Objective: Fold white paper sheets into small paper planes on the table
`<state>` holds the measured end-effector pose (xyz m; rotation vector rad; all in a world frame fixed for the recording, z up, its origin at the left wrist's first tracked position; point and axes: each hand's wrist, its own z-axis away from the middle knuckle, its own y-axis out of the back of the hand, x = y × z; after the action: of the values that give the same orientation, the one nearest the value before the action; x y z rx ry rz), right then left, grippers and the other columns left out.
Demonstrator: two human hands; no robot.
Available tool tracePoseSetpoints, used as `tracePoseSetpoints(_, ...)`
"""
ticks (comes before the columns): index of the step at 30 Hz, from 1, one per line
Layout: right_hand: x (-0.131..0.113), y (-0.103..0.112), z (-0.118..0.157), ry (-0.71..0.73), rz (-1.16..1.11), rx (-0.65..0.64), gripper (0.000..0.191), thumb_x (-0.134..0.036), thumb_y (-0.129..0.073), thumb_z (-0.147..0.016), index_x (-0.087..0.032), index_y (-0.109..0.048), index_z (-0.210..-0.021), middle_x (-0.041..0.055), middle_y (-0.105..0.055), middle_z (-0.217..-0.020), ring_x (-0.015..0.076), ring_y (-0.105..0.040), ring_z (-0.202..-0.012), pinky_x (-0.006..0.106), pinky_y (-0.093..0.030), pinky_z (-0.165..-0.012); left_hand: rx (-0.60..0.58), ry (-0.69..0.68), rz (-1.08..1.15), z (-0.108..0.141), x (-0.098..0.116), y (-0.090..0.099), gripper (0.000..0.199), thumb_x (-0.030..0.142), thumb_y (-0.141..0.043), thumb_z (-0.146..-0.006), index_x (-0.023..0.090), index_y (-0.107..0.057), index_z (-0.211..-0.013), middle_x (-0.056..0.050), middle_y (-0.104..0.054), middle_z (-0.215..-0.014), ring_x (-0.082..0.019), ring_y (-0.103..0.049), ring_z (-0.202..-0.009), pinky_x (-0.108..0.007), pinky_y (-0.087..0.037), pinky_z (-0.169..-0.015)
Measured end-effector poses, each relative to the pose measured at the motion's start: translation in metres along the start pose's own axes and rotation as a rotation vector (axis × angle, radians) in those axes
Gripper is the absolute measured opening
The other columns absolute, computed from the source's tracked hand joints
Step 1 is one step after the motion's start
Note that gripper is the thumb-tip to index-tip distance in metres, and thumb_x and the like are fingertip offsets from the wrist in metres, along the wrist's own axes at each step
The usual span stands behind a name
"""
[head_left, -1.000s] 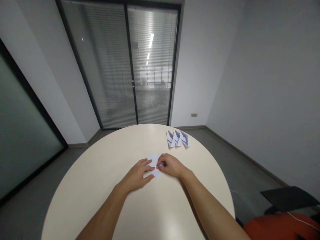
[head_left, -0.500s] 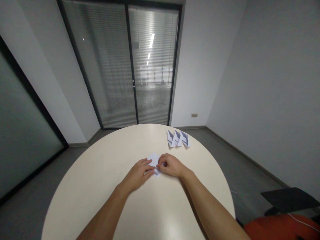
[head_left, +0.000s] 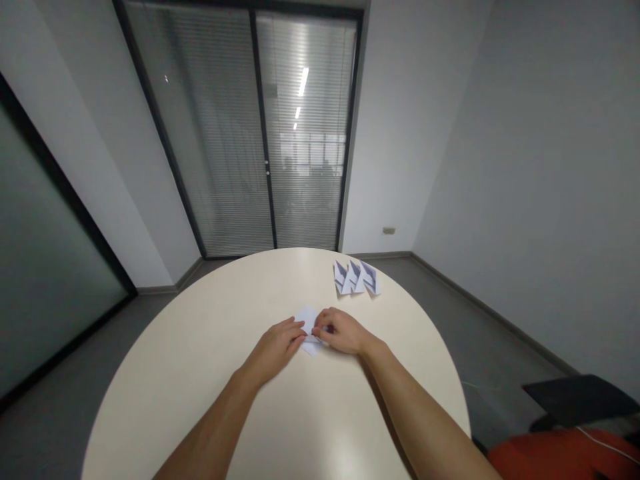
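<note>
- The left hand [head_left: 280,345] comes in from 8 o'clock, fingers stretched forward with a small gap between them, tips on the paper [head_left: 307,316]; its thumb lies close to the forefinger, and I cannot tell whether they pinch anything.
- The right hand [head_left: 343,331] sits at 3 o'clock, fingers curled, thumb and forefinger drawn together at the paper; whether the paper is caught between them is hidden.
- The paper lies on the table [head_left: 200,373] between both hands, one corner showing toward 12 o'clock, another toward 6, with a fold line running across its lower part.
- Between 1 and 2 o'clock from it, near the table's far edge, three folded pieces [head_left: 356,277] form a row, close beside one another.
- Beyond the table, at 12 o'clock, is a door [head_left: 305,213] with blinds; at 1 o'clock, a wall plate [head_left: 389,231].
- At 4 o'clock, a red chair [head_left: 545,457].
</note>
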<state>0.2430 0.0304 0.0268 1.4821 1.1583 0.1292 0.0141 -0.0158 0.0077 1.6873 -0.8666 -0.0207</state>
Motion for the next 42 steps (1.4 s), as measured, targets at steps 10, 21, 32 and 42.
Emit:
tracePoseSetpoints(10, -0.001, 0.003, 0.001, 0.017, -0.018, -0.005, 0.026, -0.032, -0.060, -0.095, -0.018, -0.076, -0.081, 0.0066, -0.074, -0.090, 0.0188, -0.063, -0.087, 0.028, -0.045, -0.081, -0.003, 0.040, 0.026, -0.001, 0.000, -0.002, 0.031, 0.023, -0.049, -0.098, 0.022, -0.073, -0.118, -0.006, -0.069, -0.133, -0.026, -0.056, -0.134, -0.042, -0.047, -0.110)
tracePoseSetpoints(21, -0.003, 0.001, 0.001, 0.002, 0.010, -0.010, 0.031, -0.035, -0.055, -0.097, -0.016, -0.072, -0.078, 0.0047, -0.069, -0.076, 0.0163, -0.057, -0.072, 0.026, -0.041, -0.069, 0.022, 0.225, -0.115, -0.002, 0.011, 0.011, 0.026, 0.031, -0.044, -0.102, 0.025, -0.069, -0.108, -0.005, -0.078, -0.098, -0.021, -0.073, -0.087, -0.027, -0.049, -0.076)
tracePoseSetpoints(32, 0.001, -0.002, 0.001, -0.076, -0.069, -0.019, 0.030, -0.035, -0.055, -0.098, -0.016, -0.075, -0.087, 0.0031, -0.072, -0.076, 0.0138, -0.055, -0.064, 0.025, -0.036, -0.061, 0.053, 0.230, -0.113, -0.002, 0.011, 0.011, 0.027, 0.031, -0.045, -0.101, 0.024, -0.068, -0.113, -0.004, -0.078, -0.096, -0.020, -0.073, -0.086, -0.027, -0.048, -0.075)
tracePoseSetpoints(42, 0.003, -0.002, 0.000, -0.162, -0.060, 0.068, 0.027, -0.029, -0.052, -0.099, -0.019, -0.074, -0.110, 0.0074, -0.078, -0.096, 0.0184, -0.066, -0.079, 0.027, -0.041, -0.069, 0.129, 0.295, -0.034, -0.005, 0.003, 0.000, 0.045, 0.024, -0.048, -0.099, 0.024, -0.044, -0.144, -0.001, -0.076, -0.103, -0.018, -0.072, -0.090, -0.026, -0.049, -0.077)
